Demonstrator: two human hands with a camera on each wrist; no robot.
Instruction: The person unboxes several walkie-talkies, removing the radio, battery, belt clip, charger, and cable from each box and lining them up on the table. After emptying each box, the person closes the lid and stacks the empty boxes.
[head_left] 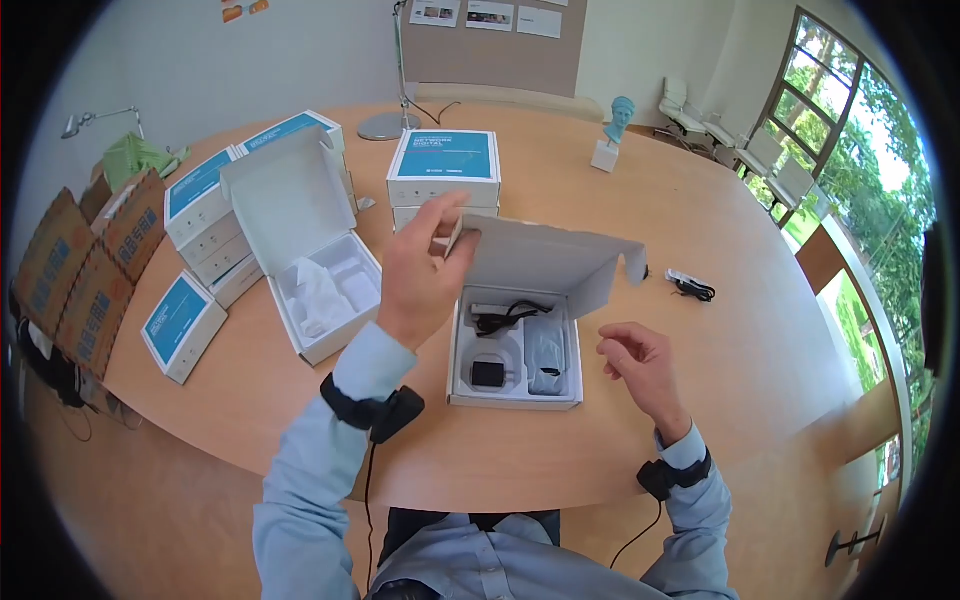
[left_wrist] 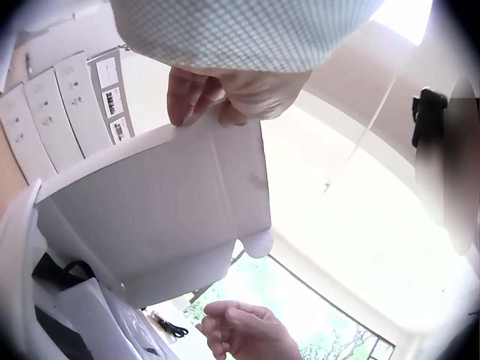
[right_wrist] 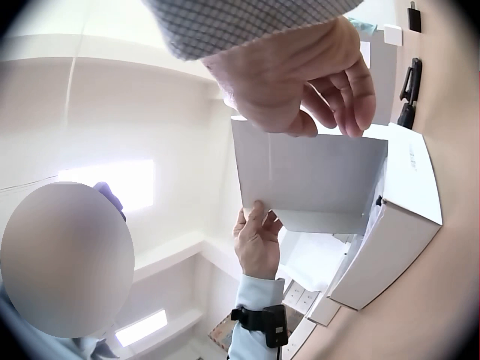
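Observation:
In the head view, a white cardboard box [head_left: 515, 404] stands on the table with its lid [head_left: 545, 255] raised. My left hand [head_left: 400, 290] pinches the left corner of that lid between thumb and fingers; the left wrist view shows the grip at the lid's edge [left_wrist: 150, 195]. Inside the box lie a black cable [head_left: 503, 318], a black power adapter [head_left: 488, 374] and a plastic-wrapped device [head_left: 546, 352]. To the right of the box, my right hand [head_left: 645, 370] hovers with loosely curled fingers and holds nothing.
Left of it sits another opened white box [head_left: 320, 345] with crumpled white wrapping inside. Stacked blue-topped boxes [head_left: 200, 190] fill the left, more [head_left: 445, 155] stand behind. A bundled black cable [head_left: 692, 287] lies at right. A lamp base [head_left: 388, 126] and small bust [head_left: 620, 120] stand farther back.

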